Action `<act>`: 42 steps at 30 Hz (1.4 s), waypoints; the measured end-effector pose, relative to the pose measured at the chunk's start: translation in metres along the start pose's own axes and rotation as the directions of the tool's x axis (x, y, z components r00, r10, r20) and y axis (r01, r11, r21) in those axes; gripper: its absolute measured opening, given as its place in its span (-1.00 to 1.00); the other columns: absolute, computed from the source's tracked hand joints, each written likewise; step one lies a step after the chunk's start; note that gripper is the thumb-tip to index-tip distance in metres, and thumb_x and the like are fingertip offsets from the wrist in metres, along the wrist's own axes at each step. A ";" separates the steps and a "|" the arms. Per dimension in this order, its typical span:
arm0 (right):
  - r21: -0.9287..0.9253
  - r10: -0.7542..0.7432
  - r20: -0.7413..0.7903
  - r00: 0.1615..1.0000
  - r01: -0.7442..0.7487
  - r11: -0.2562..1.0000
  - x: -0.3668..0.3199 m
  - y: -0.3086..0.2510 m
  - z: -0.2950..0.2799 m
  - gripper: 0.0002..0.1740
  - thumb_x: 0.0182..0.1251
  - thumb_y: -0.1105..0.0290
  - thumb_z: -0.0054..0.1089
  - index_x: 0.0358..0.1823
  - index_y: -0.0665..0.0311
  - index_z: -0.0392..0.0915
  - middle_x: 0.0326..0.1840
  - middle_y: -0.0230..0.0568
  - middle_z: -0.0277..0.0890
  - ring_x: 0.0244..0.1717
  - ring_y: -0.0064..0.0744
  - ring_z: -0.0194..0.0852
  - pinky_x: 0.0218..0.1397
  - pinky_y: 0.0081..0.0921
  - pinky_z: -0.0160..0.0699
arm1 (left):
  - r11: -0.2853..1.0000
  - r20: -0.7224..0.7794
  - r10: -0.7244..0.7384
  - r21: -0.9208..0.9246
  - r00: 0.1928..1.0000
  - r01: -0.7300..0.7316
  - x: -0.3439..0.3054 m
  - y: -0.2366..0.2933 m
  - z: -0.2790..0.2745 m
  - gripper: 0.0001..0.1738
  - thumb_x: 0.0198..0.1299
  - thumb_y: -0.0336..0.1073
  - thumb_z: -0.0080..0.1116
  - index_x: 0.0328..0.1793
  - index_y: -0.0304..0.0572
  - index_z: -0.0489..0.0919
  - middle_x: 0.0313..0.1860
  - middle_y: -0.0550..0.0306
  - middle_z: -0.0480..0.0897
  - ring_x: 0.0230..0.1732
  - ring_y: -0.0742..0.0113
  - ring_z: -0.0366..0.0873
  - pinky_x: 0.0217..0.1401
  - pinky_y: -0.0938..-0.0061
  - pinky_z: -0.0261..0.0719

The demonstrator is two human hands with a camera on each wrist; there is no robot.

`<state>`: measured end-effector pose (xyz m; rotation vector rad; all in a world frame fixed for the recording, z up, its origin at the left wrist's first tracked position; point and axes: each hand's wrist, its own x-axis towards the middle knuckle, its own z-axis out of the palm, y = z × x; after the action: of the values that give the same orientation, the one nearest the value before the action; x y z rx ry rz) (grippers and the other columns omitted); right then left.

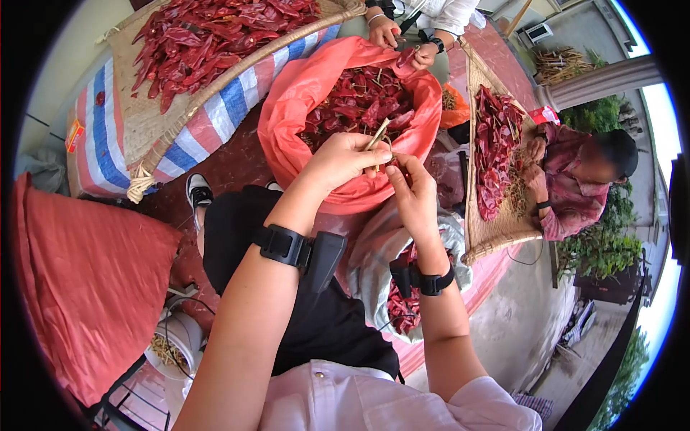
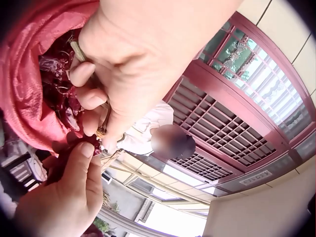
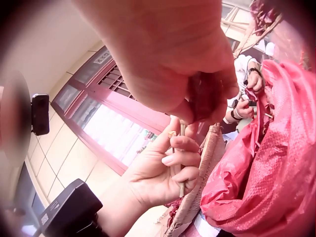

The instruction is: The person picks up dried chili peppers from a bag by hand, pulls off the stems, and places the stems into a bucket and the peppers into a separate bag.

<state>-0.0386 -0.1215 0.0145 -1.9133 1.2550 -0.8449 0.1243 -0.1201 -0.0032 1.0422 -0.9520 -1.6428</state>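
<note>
My left hand (image 1: 343, 164) curls its fingers round a thin bundle of tan-green stems (image 1: 379, 133), whose ends stick out past the knuckles. Close against it, my right hand (image 1: 417, 194) grips a dried red chili pepper (image 3: 203, 96), partly hidden by the palm and fingers. In the left wrist view the thumb and fingertips of both hands meet at the chili's stem end. Both hands are over the near rim of a red woven sack (image 1: 287, 93), which is filled with dried red chilies (image 1: 359, 100).
Chilies are heaped on a woven tray (image 1: 136, 118) at upper left. Another person's hands (image 1: 384, 32) work across the sack. A second person (image 1: 575, 179) sits at a tray (image 1: 496, 237) on the right. A pale sack (image 1: 366, 262) and a white bucket (image 1: 188, 334) stand nearby.
</note>
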 end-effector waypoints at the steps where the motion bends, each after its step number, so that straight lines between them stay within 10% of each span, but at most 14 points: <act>1: 0.002 0.001 0.001 1.000 -0.001 1.000 0.000 -0.003 0.000 -0.74 0.20 0.48 0.07 -0.10 0.45 0.44 -0.32 0.00 0.49 -0.30 -0.31 0.49 -0.19 -0.49 0.41 | 0.998 -0.021 0.056 0.027 0.998 -0.055 0.001 -0.002 0.001 -0.78 0.12 -0.24 0.19 -0.18 -0.21 0.57 -0.50 0.34 0.51 -0.54 0.64 0.40 -0.51 0.77 0.26; 12: -0.011 -0.097 0.145 0.985 0.099 0.995 0.006 -0.012 -0.011 -0.76 0.26 0.50 -0.04 -0.09 0.48 0.40 -0.26 0.17 0.42 -0.20 0.11 0.42 -0.16 -0.33 0.39 | 0.981 0.051 0.151 0.115 0.987 -0.156 0.000 0.006 0.004 -0.79 0.13 -0.29 0.16 -0.17 -0.24 0.59 -0.51 0.34 0.50 -0.53 0.64 0.35 -0.46 0.71 0.33; 19: 0.276 0.128 0.200 0.971 -0.181 0.944 0.010 -0.013 -0.016 -0.77 0.36 0.39 -0.10 -0.28 0.45 0.45 -0.59 -0.44 0.28 -0.50 -0.69 0.17 -0.41 -0.65 0.26 | 0.928 0.013 0.334 0.172 0.942 -0.331 0.000 0.012 0.012 -0.82 0.13 -0.30 0.16 -0.24 -0.27 0.60 -0.54 0.33 0.51 -0.53 0.61 0.38 -0.48 0.67 0.36; 28: 0.705 0.279 0.142 0.950 -0.295 0.644 0.020 -0.015 0.027 -0.74 0.32 0.39 -0.14 -0.50 0.28 0.45 -0.62 -0.53 0.25 -0.61 -0.73 0.02 -0.53 -0.71 -0.02 | 0.483 -0.162 0.714 0.818 0.681 -0.312 -0.004 0.010 0.025 -0.90 -0.04 -0.43 0.12 -0.35 -0.21 0.58 -0.49 0.06 0.61 -0.49 0.18 0.59 -0.46 0.44 0.49; 34: 0.799 0.402 0.137 0.905 -0.341 0.496 0.019 -0.026 0.030 -0.83 0.26 0.47 -0.14 -0.38 0.28 0.49 -0.55 -0.54 0.31 -0.57 -0.75 0.11 -0.51 -0.73 0.05 | 0.375 -0.151 0.845 0.852 0.513 -0.365 -0.001 0.008 0.030 -0.94 0.01 -0.43 0.11 -0.36 -0.20 0.57 -0.57 0.12 0.59 -0.56 0.27 0.55 -0.51 0.48 0.46; 37: 0.786 0.184 0.050 0.982 -0.152 0.599 0.018 -0.009 0.046 -0.82 0.37 0.43 -0.19 -0.19 0.27 0.43 -0.46 -0.55 0.31 -0.45 -0.74 0.15 -0.37 -0.76 0.13 | 0.949 -0.315 0.285 -0.038 0.905 -0.312 0.006 0.002 0.017 -0.87 0.17 -0.32 0.11 -0.33 -0.21 0.57 -0.64 0.36 0.43 -0.67 0.68 0.25 -0.61 0.74 0.24; 42: 0.401 -0.137 -0.065 0.988 0.152 0.903 0.008 0.013 0.045 -0.85 0.38 0.48 -0.19 -0.17 0.35 0.39 -0.37 -0.37 0.30 -0.32 -0.59 0.22 -0.18 -0.69 0.23 | 0.811 -0.019 -0.240 -0.553 0.971 0.190 -0.002 0.002 -0.008 -0.87 0.21 -0.27 0.04 -0.23 -0.14 0.49 -0.74 0.46 0.26 -0.78 0.66 0.09 -0.67 0.72 0.02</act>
<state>-0.0057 -0.1241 -0.0199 -1.6704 0.8770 -1.1239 0.1327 -0.1194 -0.0030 0.8277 -0.2626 -1.8851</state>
